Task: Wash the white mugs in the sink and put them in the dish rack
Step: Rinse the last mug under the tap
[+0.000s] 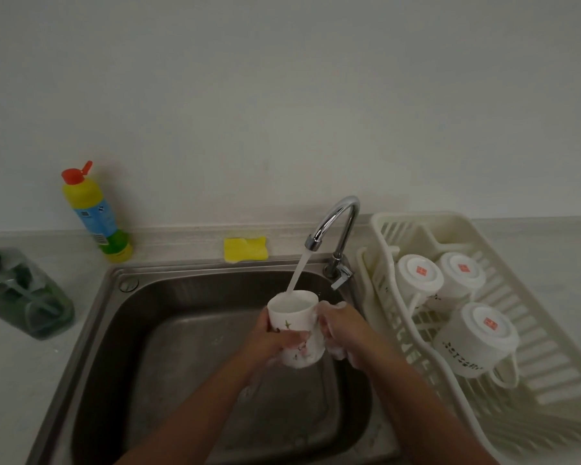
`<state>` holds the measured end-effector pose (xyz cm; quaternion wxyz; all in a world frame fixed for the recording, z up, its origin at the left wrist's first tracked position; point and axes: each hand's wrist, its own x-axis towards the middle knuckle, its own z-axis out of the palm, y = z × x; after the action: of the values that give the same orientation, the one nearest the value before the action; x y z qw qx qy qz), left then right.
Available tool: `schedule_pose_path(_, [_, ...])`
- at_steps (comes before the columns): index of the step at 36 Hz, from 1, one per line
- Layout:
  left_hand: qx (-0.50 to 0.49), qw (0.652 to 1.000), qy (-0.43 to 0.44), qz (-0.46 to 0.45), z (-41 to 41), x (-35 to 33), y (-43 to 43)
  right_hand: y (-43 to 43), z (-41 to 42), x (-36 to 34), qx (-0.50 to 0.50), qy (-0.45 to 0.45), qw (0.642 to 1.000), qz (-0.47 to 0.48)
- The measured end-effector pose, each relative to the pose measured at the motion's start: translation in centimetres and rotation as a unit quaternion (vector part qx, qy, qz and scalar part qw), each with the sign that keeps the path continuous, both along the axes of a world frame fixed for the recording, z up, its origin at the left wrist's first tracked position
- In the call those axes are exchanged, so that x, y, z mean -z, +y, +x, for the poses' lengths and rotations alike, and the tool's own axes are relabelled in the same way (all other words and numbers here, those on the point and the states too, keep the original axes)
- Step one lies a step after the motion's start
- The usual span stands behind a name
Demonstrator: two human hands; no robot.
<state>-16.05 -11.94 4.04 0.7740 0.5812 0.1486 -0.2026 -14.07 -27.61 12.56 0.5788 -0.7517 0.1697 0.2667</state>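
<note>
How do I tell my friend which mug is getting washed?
Look in the steel sink, under the running tap. The mug there is upright, held by the left hand and right hand, catching the water; the other three mugs sit bottom-up in the dish rack.

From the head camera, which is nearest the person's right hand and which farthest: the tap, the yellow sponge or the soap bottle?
From the right hand, holding the white mug:
1. the tap, just behind it at the sink's back right.
2. the yellow sponge, on the ledge behind the sink, left of the tap.
3. the soap bottle, far left by the wall.
</note>
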Motion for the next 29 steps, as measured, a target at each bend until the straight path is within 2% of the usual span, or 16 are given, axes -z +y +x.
schedule_pose_path(11, [0.045,0.996,-0.053,0.047,2.6,-1.1,0.2,-0.1,0.8,-0.4,-0.031,-0.129,0.987,-0.087])
schedule_pose_path(19, [0.043,0.98,-0.163,0.104,3.8,-1.4,-0.2,-0.2,0.9,-0.8,-0.014,-0.189,0.971,-0.146])
schedule_pose_path(25, [0.004,0.955,-0.257,0.151,5.1,-1.7,-0.9,-0.5,0.8,-0.5,0.022,-0.23,0.964,-0.129])
schedule_pose_path(29, [-0.015,0.942,-0.276,0.192,5.8,-1.9,-1.2,-0.6,1.1,0.2,0.049,-0.262,0.956,-0.123])
